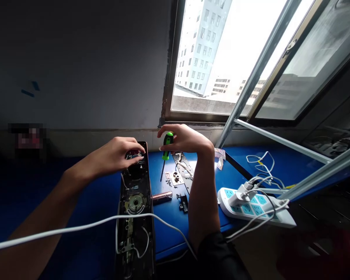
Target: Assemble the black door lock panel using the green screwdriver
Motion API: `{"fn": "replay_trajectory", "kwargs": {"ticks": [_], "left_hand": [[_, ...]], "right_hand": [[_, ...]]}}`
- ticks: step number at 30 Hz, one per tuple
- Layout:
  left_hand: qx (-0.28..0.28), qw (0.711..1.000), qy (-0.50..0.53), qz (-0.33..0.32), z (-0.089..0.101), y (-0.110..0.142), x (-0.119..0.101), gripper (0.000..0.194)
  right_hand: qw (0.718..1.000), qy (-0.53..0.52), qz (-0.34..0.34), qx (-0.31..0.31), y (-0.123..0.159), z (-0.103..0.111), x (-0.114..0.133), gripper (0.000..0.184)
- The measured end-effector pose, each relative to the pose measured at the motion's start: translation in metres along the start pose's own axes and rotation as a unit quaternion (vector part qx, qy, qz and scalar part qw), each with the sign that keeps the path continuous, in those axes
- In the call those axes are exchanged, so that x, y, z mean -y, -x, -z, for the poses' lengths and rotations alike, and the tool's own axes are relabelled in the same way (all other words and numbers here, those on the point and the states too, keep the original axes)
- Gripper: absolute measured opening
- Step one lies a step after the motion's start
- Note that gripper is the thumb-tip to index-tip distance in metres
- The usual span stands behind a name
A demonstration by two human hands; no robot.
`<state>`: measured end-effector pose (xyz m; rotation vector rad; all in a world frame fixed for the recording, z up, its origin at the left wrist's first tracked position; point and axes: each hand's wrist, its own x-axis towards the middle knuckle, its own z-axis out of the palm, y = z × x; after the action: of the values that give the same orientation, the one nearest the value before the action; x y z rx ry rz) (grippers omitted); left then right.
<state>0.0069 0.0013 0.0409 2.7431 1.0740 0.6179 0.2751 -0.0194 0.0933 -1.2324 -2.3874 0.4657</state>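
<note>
A long, opened black device casing (pixel 136 182) lies lengthwise on the blue table, with its inner metal parts and wires exposed. At its far end, my left hand (pixel 119 153) curls its fingers and thumb around what looks like a small circuit board (pixel 136 156), partly hidden by the fingers. To the right, my right hand (pixel 189 139) grips the handle of a green and black screwdriver (pixel 167 146). Its shaft points down above the table, apart from the casing. A copper-coloured cylinder (pixel 162 197) rests beside the casing.
Several small screws (pixel 169 183), a square metal plate (pixel 176 178), a long metal strip (pixel 186 167) and a black bracket (pixel 184 203) lie between casing and right forearm. A white cable (pixel 84 227) crosses low in front. A power strip (pixel 255 208) and metal frame (pixel 280 147) stand right.
</note>
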Motion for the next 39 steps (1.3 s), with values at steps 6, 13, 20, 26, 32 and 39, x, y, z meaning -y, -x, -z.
{"fn": "replay_trajectory", "kwargs": {"ticks": [6, 13, 20, 26, 32, 39], "left_hand": [[0.051, 0.997, 0.008, 0.052, 0.011, 0.008, 0.011, 0.043], [0.109, 0.988, 0.039, 0.103, 0.019, 0.015, 0.007, 0.045], [0.139, 0.980, 0.015, 0.139, 0.026, 0.020, 0.007, 0.026], [0.143, 0.971, 0.004, 0.190, 0.016, 0.020, 0.013, 0.028], [0.149, 0.945, 0.197, 0.213, 0.000, 0.015, 0.030, 0.042], [0.145, 0.907, 0.322, 0.231, -0.002, 0.017, 0.040, 0.049]], "right_hand": [[0.995, 0.051, -0.081, 0.017, -0.006, -0.011, 0.014, 0.018], [0.969, 0.056, -0.168, 0.171, -0.018, -0.034, 0.029, 0.025], [0.945, 0.025, -0.193, 0.263, -0.037, -0.051, 0.017, 0.026], [0.931, 0.011, -0.216, 0.295, -0.048, -0.057, 0.009, 0.024], [0.931, -0.013, -0.211, 0.298, -0.051, -0.061, 0.005, 0.019], [0.941, -0.007, -0.195, 0.275, -0.047, -0.055, 0.000, 0.024]]}}
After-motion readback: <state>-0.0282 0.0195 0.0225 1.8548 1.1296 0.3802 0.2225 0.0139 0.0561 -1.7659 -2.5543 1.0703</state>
